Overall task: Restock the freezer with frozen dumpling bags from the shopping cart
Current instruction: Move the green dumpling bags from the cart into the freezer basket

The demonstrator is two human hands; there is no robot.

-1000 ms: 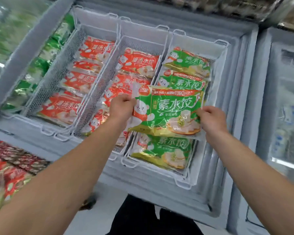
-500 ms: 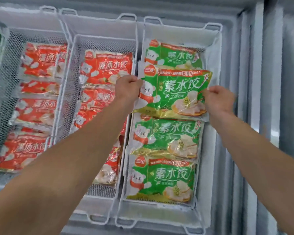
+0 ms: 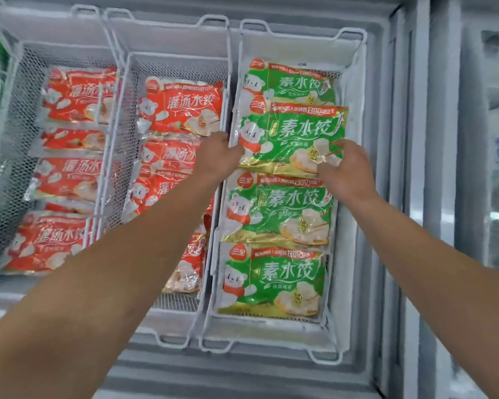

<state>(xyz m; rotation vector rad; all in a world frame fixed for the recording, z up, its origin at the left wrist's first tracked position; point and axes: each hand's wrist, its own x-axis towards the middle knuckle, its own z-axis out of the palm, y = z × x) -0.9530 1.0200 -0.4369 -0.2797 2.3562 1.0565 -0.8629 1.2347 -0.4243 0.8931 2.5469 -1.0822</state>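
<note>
An open chest freezer [image 3: 306, 372] holds white wire baskets [image 3: 349, 197] of dumplings. At 1 o'clock, a glossy green dumpling bag [image 3: 294, 136] with a cartoon bear lies atop others; left hand [image 3: 218, 156] and right hand [image 3: 346, 171] grip its lower corners.

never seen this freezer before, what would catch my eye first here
First the bright green bag in the right-hand basket, gripped at its left edge by the left hand and at its lower right corner by the right hand, overlapping other green bags. Next, the red bags filling the two baskets to the left.
</note>
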